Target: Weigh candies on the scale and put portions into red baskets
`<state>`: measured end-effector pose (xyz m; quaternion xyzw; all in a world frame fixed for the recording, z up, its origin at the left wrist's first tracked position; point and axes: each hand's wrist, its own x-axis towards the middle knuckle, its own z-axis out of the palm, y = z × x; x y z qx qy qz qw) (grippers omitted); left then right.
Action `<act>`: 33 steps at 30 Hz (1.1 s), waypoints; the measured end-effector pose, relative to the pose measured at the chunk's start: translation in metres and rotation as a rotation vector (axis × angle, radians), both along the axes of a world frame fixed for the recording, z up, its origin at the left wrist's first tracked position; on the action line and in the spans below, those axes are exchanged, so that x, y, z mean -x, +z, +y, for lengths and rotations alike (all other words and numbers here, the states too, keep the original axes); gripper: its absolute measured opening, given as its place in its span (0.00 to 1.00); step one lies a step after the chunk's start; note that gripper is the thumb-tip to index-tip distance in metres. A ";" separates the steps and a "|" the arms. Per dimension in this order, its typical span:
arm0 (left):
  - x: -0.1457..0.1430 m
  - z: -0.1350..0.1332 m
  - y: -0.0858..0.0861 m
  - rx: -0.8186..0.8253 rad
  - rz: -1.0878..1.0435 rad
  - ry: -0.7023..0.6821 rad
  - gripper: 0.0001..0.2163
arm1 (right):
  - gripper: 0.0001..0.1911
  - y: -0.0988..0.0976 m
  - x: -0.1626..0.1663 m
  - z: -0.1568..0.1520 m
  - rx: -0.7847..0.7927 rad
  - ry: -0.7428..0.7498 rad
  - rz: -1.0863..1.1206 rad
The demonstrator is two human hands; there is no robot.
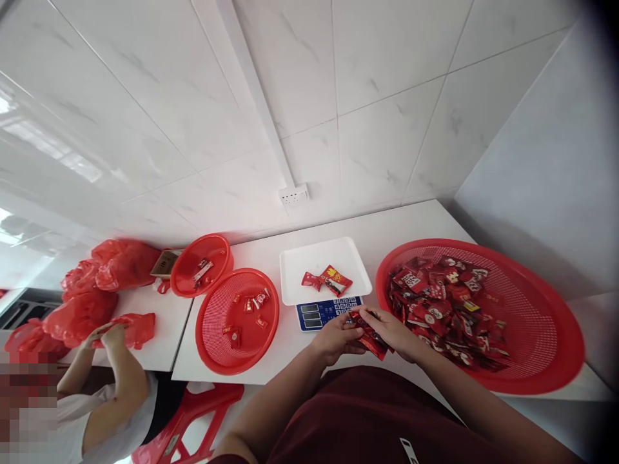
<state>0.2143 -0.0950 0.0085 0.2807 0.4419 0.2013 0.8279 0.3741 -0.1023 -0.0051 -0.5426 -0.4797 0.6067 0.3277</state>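
Note:
My left hand [337, 336] and my right hand [394, 332] meet at the table's front edge, both closed around a bunch of red candy packets [370, 334]. Right behind them stands a digital scale [329, 311] with a white weighing tray [294, 270] carrying two red packets [327, 280]. To my right a large red basket [541, 316] holds a heap of red wrapped candies [447, 303].
A medium red basket [213, 335] with a few candies and a smaller red bowl [186, 270] sit left of the scale. A co-worker's hands [106, 335] handle a red plastic bag [138, 327] on the neighbouring table beside more red bags [116, 264]. A red stool [193, 412] stands below.

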 end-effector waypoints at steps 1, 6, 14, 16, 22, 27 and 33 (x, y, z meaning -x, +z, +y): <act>0.000 0.000 0.000 0.000 0.007 -0.004 0.28 | 0.30 0.000 0.001 0.000 -0.026 0.000 -0.034; -0.002 0.001 0.002 -0.009 0.074 -0.021 0.26 | 0.28 -0.005 0.001 -0.002 -0.076 -0.081 -0.070; -0.010 0.003 0.004 -0.286 0.359 -0.190 0.22 | 0.25 -0.008 0.002 -0.008 -0.091 -0.159 -0.039; -0.011 0.003 0.000 -0.365 0.450 -0.186 0.20 | 0.27 -0.004 0.004 -0.010 -0.050 -0.143 0.010; -0.012 0.004 -0.006 -0.317 0.253 -0.019 0.19 | 0.29 0.009 0.004 -0.015 0.096 -0.092 0.269; -0.013 0.004 0.004 -0.260 0.103 -0.014 0.23 | 0.24 0.013 0.005 -0.018 0.214 -0.129 0.419; -0.018 0.009 0.008 -0.301 0.257 -0.013 0.23 | 0.24 0.014 -0.011 -0.019 0.172 -0.128 0.418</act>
